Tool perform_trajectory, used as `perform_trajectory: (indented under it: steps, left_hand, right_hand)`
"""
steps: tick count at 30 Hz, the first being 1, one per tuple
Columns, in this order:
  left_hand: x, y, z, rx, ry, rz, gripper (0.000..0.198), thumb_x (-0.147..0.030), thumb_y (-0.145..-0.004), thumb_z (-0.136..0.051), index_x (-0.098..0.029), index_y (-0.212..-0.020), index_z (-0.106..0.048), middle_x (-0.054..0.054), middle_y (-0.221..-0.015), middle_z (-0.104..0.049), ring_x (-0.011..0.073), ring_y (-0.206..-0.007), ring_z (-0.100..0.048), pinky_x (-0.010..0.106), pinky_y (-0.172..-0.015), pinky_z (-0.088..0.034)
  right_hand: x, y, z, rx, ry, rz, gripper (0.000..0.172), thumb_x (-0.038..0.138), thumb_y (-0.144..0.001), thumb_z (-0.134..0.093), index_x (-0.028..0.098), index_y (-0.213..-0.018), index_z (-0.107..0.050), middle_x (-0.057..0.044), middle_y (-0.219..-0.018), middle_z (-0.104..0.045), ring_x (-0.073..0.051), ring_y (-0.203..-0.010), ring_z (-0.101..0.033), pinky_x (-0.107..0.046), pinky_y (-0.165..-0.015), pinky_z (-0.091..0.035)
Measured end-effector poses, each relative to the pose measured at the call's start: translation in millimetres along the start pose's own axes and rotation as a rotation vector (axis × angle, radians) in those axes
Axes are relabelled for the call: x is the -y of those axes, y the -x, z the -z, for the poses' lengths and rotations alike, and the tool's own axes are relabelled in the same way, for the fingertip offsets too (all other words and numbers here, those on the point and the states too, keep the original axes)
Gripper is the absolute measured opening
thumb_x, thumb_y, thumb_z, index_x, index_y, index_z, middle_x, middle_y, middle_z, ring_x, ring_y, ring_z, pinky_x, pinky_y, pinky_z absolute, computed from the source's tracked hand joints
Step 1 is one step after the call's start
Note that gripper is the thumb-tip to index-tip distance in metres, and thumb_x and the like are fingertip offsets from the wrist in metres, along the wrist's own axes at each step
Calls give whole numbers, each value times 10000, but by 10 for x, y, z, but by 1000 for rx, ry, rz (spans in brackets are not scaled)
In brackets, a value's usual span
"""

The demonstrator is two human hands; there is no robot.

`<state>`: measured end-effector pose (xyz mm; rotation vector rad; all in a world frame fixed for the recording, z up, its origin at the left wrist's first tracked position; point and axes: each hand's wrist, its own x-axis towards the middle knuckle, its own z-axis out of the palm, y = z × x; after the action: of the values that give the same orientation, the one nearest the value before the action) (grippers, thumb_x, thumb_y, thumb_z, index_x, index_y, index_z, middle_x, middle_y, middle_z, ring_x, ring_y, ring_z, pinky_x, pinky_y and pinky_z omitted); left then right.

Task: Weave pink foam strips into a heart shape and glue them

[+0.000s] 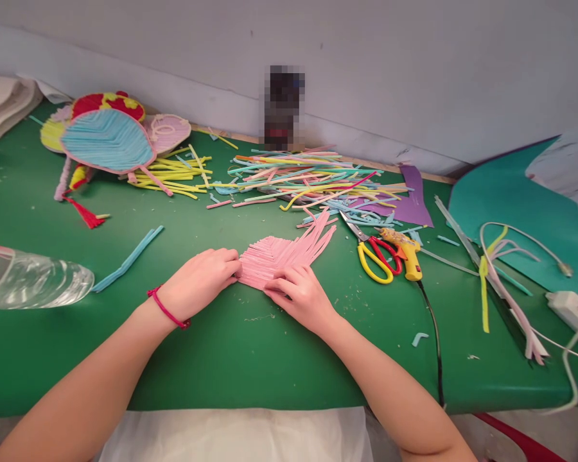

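Observation:
A pink leaf-shaped piece of pipe cleaners (274,253) lies on the green table, its strips set in a chevron and their loose ends fanning out to the upper right. My left hand (205,277), with a red cord bracelet at the wrist, is closed on the left edge of this piece. At its lower right edge, my right hand (302,296) grips with bent fingers; the fingertips are partly hidden. Just right of the piece lie scissors (376,256) with red and yellow handles, beside a yellow glue gun (404,251).
Loose coloured pipe cleaners (313,179) are heaped behind. Finished fans (108,138) stand at the back left, near yellow pipe cleaners (173,176). A water bottle (33,277) lies at left. Teal sheet (525,205), power strip (575,311) and cables are at right.

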<state>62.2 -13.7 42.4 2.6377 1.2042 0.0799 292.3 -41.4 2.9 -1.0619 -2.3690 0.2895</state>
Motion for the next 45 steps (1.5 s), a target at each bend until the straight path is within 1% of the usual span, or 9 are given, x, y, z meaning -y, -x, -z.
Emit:
perform_trajectory:
  steps: [6, 12, 18, 25, 28, 32, 36, 40, 45]
  left_hand:
    - [-11, 11, 35, -24, 41, -20, 153, -162, -902, -475, -192, -807, -591, 25, -844, -591, 177, -731, -567, 305, -651, -397]
    - [-54, -2, 13, -181, 25, -27, 275, -234, -963, -376, -183, -798, -590, 49, -855, -597, 172, -720, -552, 315, -652, -408]
    - [-175, -46, -55, -166, -24, -171, 253, -242, -975, -375, -182, -850, -587, 48, -895, -611, 166, -750, -548, 311, -662, -408]
    - [-220, -71, -127, -128, 17, -182, 239, -169, -957, -373, -183, -867, -594, 51, -890, -602, 176, -777, -550, 316, -676, -410]
    - [-208, -71, -136, -130, 25, -180, 245, -174, -960, -369, -184, -866, -595, 48, -881, -599, 173, -768, -547, 310, -675, -405]
    - [-208, -76, -142, -120, -15, -183, 233, -195, -962, -386, -181, -865, -596, 44, -884, -606, 167, -762, -549, 305, -691, -409]
    - [-234, -90, -157, -154, -40, -183, 231, -222, -956, -418, -175, -821, -599, 40, -853, -605, 164, -757, -557, 309, -709, -417]
    - [-255, -97, -184, -178, -72, -187, 228, -220, -951, -431, -172, -799, -594, 37, -830, -605, 171, -780, -559, 322, -751, -424]
    - [-247, -94, -204, -181, -111, -197, 230, -186, -955, -411, -168, -815, -592, 37, -855, -617, 168, -793, -565, 321, -765, -430]
  right_hand:
    - [-36, 15, 58, 1, -43, -25, 137, 255, -916, -563, 213, -828, -659, -23, -836, -675, -146, -819, -614, -310, -761, -397]
    - [-139, 36, 313, -45, -36, -149, 122, 225, -918, -545, 222, -885, -662, -38, -865, -673, -172, -828, -603, -329, -769, -425]
    - [-235, 45, 493, -139, -26, -217, 96, 233, -905, -567, 226, -878, -659, -40, -840, -661, -185, -808, -593, -337, -750, -440]
    - [-178, 38, 436, 83, -71, -108, 70, 230, -892, -589, 230, -891, -659, -29, -862, -657, -173, -856, -603, -321, -779, -431]
    - [-156, 42, 389, 145, -74, -57, 53, 236, -887, -601, 225, -884, -653, -26, -865, -644, -165, -858, -588, -311, -794, -424]
    - [-149, 53, 342, 157, -58, -50, 63, 260, -892, -598, 214, -882, -639, -33, -873, -627, -165, -843, -572, -320, -818, -412]
    - [-146, 58, 317, 145, -39, -59, 75, 271, -884, -606, 212, -928, -623, -43, -936, -623, -173, -901, -572, -336, -851, -396]
    - [-133, 50, 299, 194, -33, -56, 110, 278, -852, -640, 207, -927, -602, -41, -950, -616, -184, -929, -555, -339, -849, -394]
    - [-128, 40, 283, 211, -54, -59, 40, 234, -868, -605, 201, -864, -582, -32, -908, -610, -180, -913, -548, -336, -848, -388]
